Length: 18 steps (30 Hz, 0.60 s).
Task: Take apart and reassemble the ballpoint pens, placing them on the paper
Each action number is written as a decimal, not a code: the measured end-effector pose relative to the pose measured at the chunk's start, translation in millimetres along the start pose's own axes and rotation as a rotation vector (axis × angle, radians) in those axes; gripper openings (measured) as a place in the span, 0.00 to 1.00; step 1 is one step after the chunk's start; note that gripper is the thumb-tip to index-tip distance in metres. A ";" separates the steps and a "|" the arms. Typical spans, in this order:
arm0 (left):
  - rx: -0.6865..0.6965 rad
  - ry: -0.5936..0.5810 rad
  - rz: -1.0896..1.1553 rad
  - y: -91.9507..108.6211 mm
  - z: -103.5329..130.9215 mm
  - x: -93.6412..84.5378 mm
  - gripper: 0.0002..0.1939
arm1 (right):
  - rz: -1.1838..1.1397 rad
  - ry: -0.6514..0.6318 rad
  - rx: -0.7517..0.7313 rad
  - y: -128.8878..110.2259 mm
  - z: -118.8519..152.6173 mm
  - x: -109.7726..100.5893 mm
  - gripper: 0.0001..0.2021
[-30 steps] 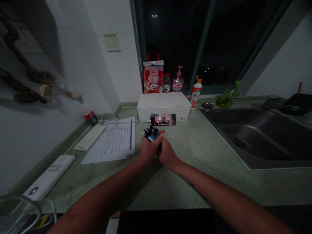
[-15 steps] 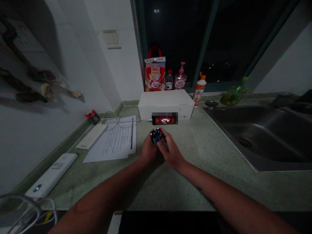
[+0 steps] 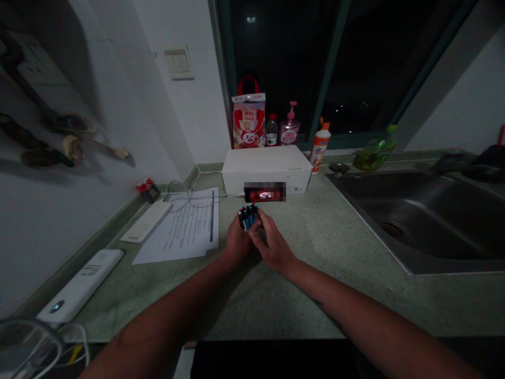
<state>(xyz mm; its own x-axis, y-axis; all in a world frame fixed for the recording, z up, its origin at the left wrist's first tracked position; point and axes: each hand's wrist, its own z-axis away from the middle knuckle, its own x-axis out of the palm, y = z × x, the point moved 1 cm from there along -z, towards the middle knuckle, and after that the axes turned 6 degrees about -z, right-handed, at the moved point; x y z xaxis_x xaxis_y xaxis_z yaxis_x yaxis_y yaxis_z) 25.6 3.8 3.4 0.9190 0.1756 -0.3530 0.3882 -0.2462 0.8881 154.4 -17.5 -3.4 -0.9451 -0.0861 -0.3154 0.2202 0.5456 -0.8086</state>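
Mid-frame over the worktop [image 3: 315,242], I saw the left hand [image 3: 236,243] with fingers wrapped round a bundle of pens [image 3: 249,218]; the right hand [image 3: 276,248] cupped it loosely, grip uncertain. Seemingly a steadying step; the next move likely called for even pressure.

Kitchen, steel sink [image 3: 398,210], countertop [image 3: 311,231], dish-soap bottle [image 3: 374,150]

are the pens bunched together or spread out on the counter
Bunched together: the pens are packed in the left hand, their ends clustered closely, with the right hand right beside.
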 end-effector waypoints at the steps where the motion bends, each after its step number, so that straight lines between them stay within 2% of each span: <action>1: 0.010 -0.017 -0.009 -1.3 -0.1 0.8 0.10 | 0.002 0.000 0.007 0.5 0.0 -0.1 0.31; 4: 0.019 -0.060 -0.045 -3.1 -3.1 0.7 0.12 | 0.009 0.001 0.049 3.1 0.4 -1.3 0.31; 7: -0.019 0.012 -0.194 -0.9 -13.0 -10.2 0.14 | 0.027 -0.006 0.092 8.4 1.3 -2.1 0.32; 11: -0.064 0.017 -0.580 3.0 -34.7 -45.5 0.19 | 0.092 -0.047 0.109 16.7 2.7 -0.7 0.31; 14: -0.179 0.019 -0.943 0.3 -49.4 -78.4 0.19 | 0.139 -0.088 0.080 19.8 3.4 0.5 0.30; 18: -0.317 -0.080 -1.234 -11.3 -58.9 -104.9 0.19 | 0.169 -0.111 0.059 20.6 4.0 -0.4 0.28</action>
<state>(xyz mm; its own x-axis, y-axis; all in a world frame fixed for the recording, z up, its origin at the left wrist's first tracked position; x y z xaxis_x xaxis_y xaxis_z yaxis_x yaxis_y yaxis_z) -79.3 44.3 47.7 -0.0323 0.0640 -0.9974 0.9606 0.2778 -0.0133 160.3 -9.6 -21.9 -0.8617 -0.0910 -0.4991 0.3900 0.5104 -0.7664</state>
